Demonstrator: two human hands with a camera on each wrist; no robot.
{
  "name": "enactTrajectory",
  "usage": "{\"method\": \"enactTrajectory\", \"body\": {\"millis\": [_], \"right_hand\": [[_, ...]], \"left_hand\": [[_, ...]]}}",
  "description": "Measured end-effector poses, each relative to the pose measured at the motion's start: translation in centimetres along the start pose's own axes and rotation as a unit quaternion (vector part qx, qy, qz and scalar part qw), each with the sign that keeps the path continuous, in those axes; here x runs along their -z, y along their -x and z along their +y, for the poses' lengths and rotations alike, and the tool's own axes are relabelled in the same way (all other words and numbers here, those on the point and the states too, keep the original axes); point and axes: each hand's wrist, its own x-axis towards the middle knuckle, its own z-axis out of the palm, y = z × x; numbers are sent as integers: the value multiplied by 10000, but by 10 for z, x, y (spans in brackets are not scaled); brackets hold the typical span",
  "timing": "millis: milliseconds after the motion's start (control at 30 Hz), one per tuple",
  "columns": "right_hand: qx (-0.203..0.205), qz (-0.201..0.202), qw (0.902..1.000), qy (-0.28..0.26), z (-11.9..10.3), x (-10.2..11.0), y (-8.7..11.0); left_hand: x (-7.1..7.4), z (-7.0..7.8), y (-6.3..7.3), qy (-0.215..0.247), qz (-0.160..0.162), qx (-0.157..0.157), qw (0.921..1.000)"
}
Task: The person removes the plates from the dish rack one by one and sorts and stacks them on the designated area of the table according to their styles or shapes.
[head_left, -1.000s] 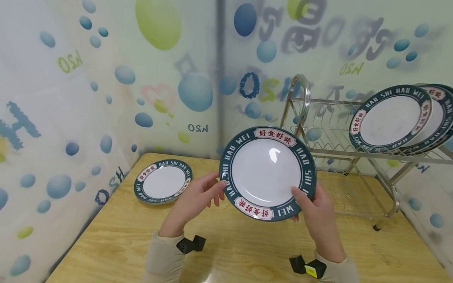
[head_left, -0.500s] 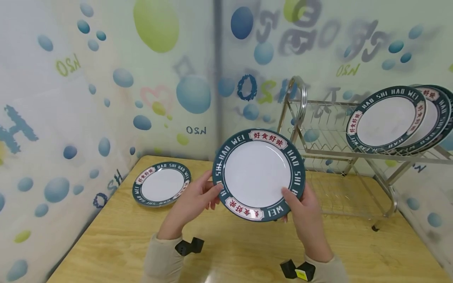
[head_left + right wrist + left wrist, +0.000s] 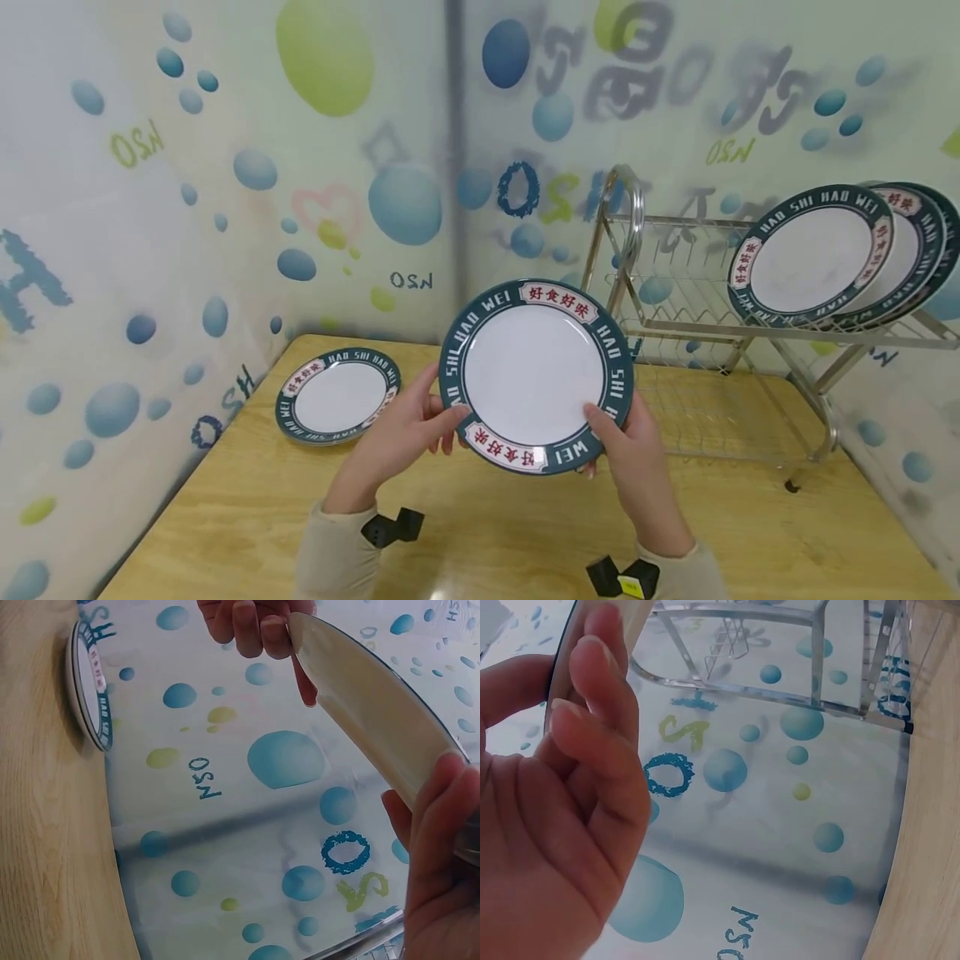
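Observation:
Between both hands a white plate (image 3: 534, 375) with a dark green lettered rim is held above the table, its face tilted toward the head camera. My left hand (image 3: 397, 433) pinches its left edge, thumb on the rim and fingers behind. At the lower right, my right hand (image 3: 633, 458) grips it with the thumb over the front rim. The right wrist view shows the plate's cream underside (image 3: 375, 712), with the left hand (image 3: 255, 630) at its far end. In the left wrist view only a sliver of the plate appears, by the curled fingers (image 3: 592, 727).
A similar plate (image 3: 337, 396) lies on the wooden table (image 3: 480, 533) at the left. To the right stands a two-tier metal dish rack (image 3: 637, 233), with several matching plates (image 3: 813, 254) leaning on its upper tier. Patterned walls (image 3: 405, 100) close off the back and sides.
Both hands have carried the plate a little to the left and slightly down in the head view. The camera view has shifted slightly too. The grip looks the same.

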Motion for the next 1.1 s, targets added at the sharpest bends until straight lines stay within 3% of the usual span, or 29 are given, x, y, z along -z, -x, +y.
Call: {"method": "enactTrajectory", "body": {"millis": [467,767,1100], "right_hand": [[54,-181,9998,34,2,-2,0],[-42,-293,9995,118,3,-1,-1],[-157,-390,9989,197,7,-3,-1]], "left_hand": [[0,-8,0,564,-16,-410,9976],[0,-13,-1,890,-42,-1021,9908],[2,-13,0,788,295,-832,9930]]}}
